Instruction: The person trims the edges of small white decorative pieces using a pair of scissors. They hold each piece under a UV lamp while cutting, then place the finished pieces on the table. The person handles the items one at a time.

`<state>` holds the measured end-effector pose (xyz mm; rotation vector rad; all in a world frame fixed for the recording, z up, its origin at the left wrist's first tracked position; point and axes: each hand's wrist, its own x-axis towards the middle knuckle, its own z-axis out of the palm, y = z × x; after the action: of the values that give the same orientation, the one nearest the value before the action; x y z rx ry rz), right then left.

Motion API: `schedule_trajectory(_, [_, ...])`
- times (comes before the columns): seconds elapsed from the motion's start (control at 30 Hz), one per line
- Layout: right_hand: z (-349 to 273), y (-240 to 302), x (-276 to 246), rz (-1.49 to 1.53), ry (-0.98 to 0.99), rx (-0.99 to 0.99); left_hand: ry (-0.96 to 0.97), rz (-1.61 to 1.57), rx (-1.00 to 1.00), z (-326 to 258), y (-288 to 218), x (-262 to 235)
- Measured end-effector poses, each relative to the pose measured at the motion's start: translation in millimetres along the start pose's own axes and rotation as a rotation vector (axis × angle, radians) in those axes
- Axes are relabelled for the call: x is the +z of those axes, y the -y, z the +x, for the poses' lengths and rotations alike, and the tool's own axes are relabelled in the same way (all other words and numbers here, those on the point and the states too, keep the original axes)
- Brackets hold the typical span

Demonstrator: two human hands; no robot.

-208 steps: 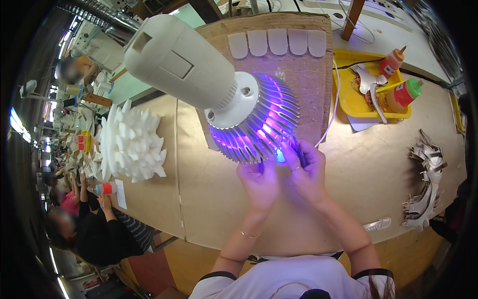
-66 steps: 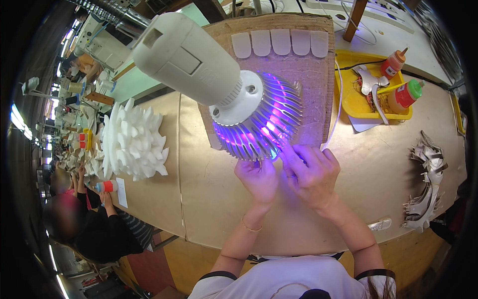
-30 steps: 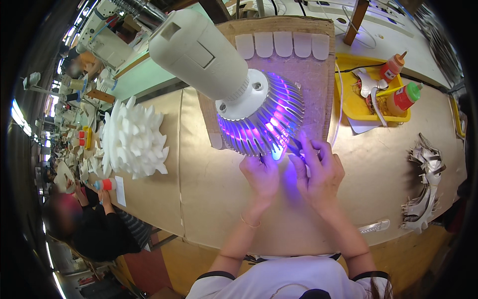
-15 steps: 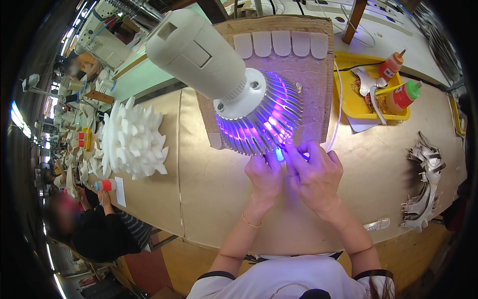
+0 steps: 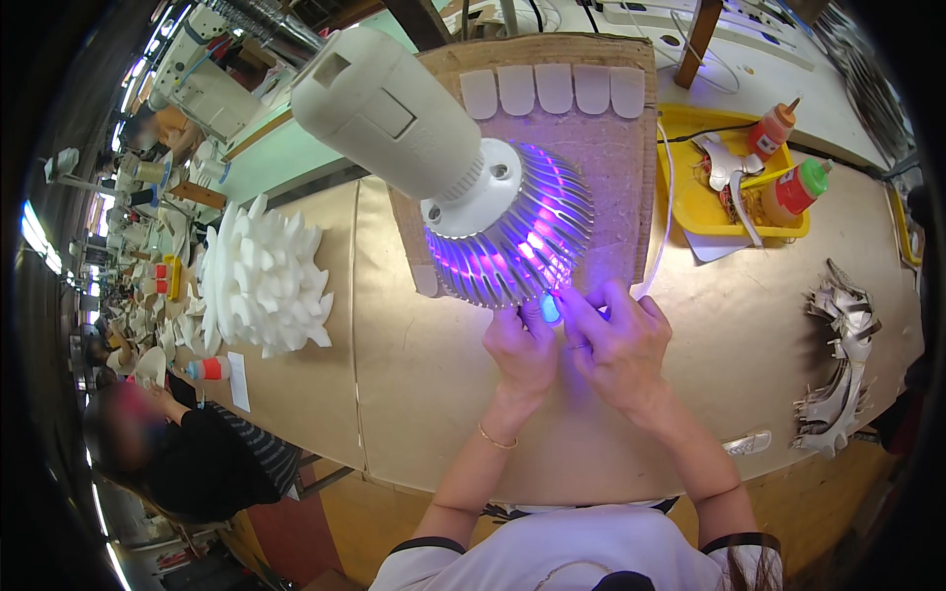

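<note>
Both hands meet at the lower rim of a large lamp [image 5: 512, 231] with a ribbed metal head, which casts violet-blue light over them. My left hand [image 5: 519, 350] is closed, its thumb and finger on a small rounded piece [image 5: 550, 308] that glows blue. Close beside it, my right hand [image 5: 621, 340] has its fingers drawn together at the same piece. Glare and the lamp head partly hide the fingertips, so the piece's exact kind cannot be made out. Behind the lamp lies a brown board [image 5: 616, 158] with a row of pale rounded tabs [image 5: 554, 89] along its far edge.
A heap of white, spiky-edged pieces [image 5: 266, 281] stands left. At right, a yellow tray [image 5: 680, 212] holds two squeeze bottles [image 5: 793, 189] and white cut parts. Further right lies a bundle of pale, thread-trailing pieces [image 5: 838, 364]. A co-worker [image 5: 197, 453] sits at left.
My right hand has shifted slightly left and the blue-lit piece shows a little more between the hands. At left, the co-worker's hands have moved and lift a pale piece.
</note>
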<state>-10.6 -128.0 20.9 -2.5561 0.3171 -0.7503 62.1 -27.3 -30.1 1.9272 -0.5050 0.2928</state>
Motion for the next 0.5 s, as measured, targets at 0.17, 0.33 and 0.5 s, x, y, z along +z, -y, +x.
schedule_trajectory(0.17, [-8, -3, 20, 0.921, -0.207, 0.595, 0.015, -0.211, -0.217, -2, 0, -2])
schedule_trajectory(0.33, [-13, -5, 23, 1.027, 0.032, 0.682, 0.051, -0.185, -0.137, -6, -12, -3])
schedule_trajectory(0.5, [-13, -3, 20, 1.13, 0.036, 0.626, 0.008, -0.491, -0.314, -6, -26, -6])
